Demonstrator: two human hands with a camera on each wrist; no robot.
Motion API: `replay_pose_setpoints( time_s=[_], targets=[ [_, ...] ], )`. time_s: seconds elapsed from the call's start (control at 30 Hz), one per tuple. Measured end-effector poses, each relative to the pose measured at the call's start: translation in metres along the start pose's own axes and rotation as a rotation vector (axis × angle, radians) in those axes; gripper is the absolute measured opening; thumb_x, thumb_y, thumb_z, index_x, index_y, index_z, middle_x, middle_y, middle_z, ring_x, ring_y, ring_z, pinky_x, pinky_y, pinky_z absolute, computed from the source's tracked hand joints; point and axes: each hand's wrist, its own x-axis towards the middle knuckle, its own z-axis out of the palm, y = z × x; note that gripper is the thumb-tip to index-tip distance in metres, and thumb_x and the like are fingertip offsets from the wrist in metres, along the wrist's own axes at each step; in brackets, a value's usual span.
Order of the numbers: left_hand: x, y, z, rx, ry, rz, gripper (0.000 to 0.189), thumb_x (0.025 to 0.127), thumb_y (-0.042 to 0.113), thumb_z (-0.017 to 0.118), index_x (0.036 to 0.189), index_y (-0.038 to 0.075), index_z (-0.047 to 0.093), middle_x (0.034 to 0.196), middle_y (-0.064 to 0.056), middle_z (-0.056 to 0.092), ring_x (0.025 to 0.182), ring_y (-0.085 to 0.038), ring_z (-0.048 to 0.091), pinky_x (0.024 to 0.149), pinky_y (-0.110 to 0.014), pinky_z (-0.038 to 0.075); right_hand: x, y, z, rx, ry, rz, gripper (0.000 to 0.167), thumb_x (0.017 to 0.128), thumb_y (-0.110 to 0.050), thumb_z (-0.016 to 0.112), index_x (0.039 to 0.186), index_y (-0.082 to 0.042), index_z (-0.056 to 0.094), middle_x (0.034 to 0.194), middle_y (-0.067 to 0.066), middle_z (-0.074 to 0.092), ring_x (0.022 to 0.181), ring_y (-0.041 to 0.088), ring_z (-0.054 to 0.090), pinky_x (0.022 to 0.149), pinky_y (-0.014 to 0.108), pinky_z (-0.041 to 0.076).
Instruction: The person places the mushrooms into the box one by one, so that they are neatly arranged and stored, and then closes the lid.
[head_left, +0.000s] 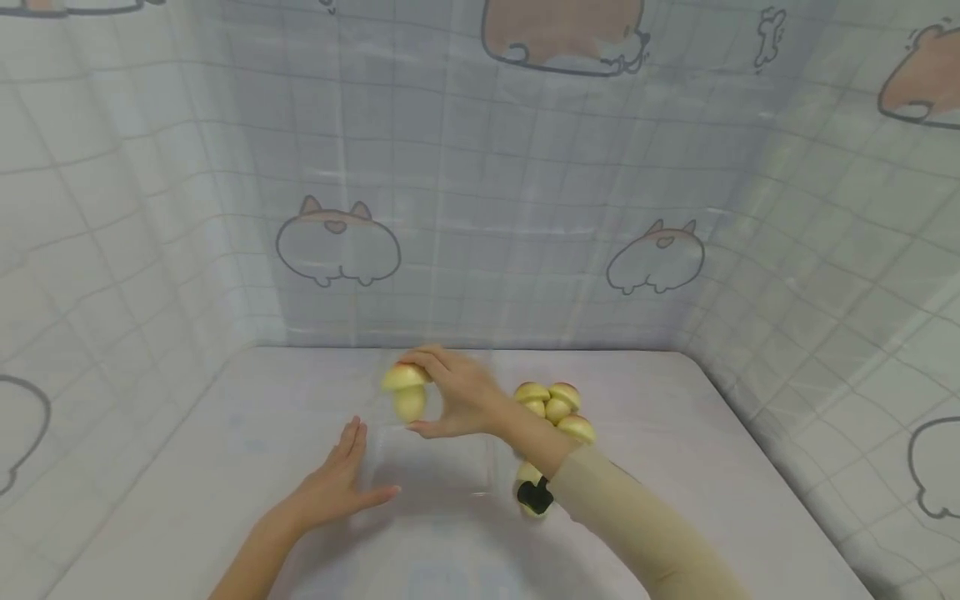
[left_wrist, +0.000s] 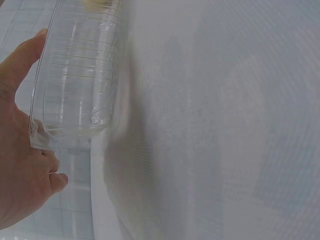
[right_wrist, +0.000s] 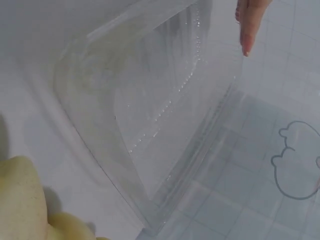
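Observation:
My right hand [head_left: 465, 396] pinches a yellow toy mushroom [head_left: 408, 396] with a reddish cap, upright, above a clear plastic container [head_left: 489, 467]. Thumb below and fingers at the cap hold it. At the container's left end is my left hand [head_left: 333, 487], its fingers straight and thumb spread. The left wrist view has this hand against the end of the clear container [left_wrist: 75, 90]. The right wrist view looks across the container [right_wrist: 165, 105], and the held mushroom is out of sight there. More mushrooms [head_left: 576, 428] stand in a group to the right, partly behind my right forearm.
A small black object [head_left: 535, 497] shows beside the right sleeve [head_left: 637, 517], in front of one mushroom. The pale tabletop [head_left: 712, 500] is bounded by a hanging sheet [head_left: 480, 208] with a grid and cartoon dogs. Yellow mushrooms [right_wrist: 20, 200] appear low in the right wrist view.

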Motion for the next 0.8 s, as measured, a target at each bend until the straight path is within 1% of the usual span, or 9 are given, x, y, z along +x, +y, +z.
replay_pose_setpoints(
  time_s=[0.1,0.23,0.4,0.53,0.63,0.8],
  targets=[
    [0.000,0.000,0.000,-0.004,0.004,0.002,0.118,0.082,0.063,0.064,0.148,-0.014,0.002,0.155,-0.031,-0.009,0.140,-0.050,-0.001,0.107,-0.066,0.014,0.005,0.000,0.005,0.007,-0.059,0.008,0.087,0.069,-0.050,0.078,0.136,-0.006,0.043,0.133,0.005,0.050,0.112,0.014,0.055,0.095,0.021,0.044],
    [0.000,-0.001,0.000,0.002,0.017,0.011,0.118,0.082,0.063,0.064,0.147,-0.015,0.004,0.154,-0.032,-0.007,0.140,-0.050,-0.001,0.108,-0.066,0.014,0.010,0.000,0.012,-0.020,-0.143,0.027,0.085,0.068,-0.050,0.079,0.136,-0.010,0.044,0.134,0.004,0.049,0.114,0.015,0.056,0.093,0.023,0.046],
    [0.000,-0.001,-0.001,-0.003,0.020,0.016,0.118,0.082,0.063,0.064,0.147,-0.015,0.005,0.154,-0.032,-0.007,0.141,-0.050,-0.001,0.108,-0.065,0.013,0.014,0.002,0.024,-0.040,-0.221,0.038,0.083,0.069,-0.050,0.077,0.135,-0.013,0.045,0.134,0.001,0.049,0.110,0.014,0.057,0.090,0.024,0.048],
    [0.000,-0.001,-0.001,-0.005,0.016,0.024,0.117,0.082,0.062,0.064,0.146,-0.016,0.005,0.154,-0.033,-0.007,0.141,-0.050,-0.002,0.109,-0.064,0.012,0.015,0.004,0.035,-0.080,-0.293,0.007,0.080,0.069,-0.051,0.077,0.134,-0.016,0.046,0.132,-0.004,0.050,0.111,0.009,0.053,0.089,0.024,0.046],
    [0.000,-0.001,-0.001,-0.011,0.011,0.027,0.116,0.083,0.060,0.065,0.146,-0.016,0.004,0.154,-0.033,-0.008,0.140,-0.050,-0.003,0.109,-0.064,0.011,0.015,0.003,0.042,-0.117,-0.366,-0.032,0.078,0.071,-0.051,0.074,0.135,-0.017,0.045,0.132,-0.005,0.049,0.115,0.007,0.050,0.090,0.024,0.045],
    [0.000,-0.001,0.000,-0.022,0.011,0.029,0.117,0.082,0.061,0.065,0.146,-0.016,0.004,0.154,-0.033,-0.009,0.140,-0.051,-0.002,0.108,-0.065,0.012,0.016,0.000,0.048,-0.187,-0.456,-0.075,0.078,0.073,-0.051,0.072,0.138,-0.017,0.045,0.135,-0.005,0.049,0.123,0.009,0.047,0.093,0.026,0.045]
  ],
)
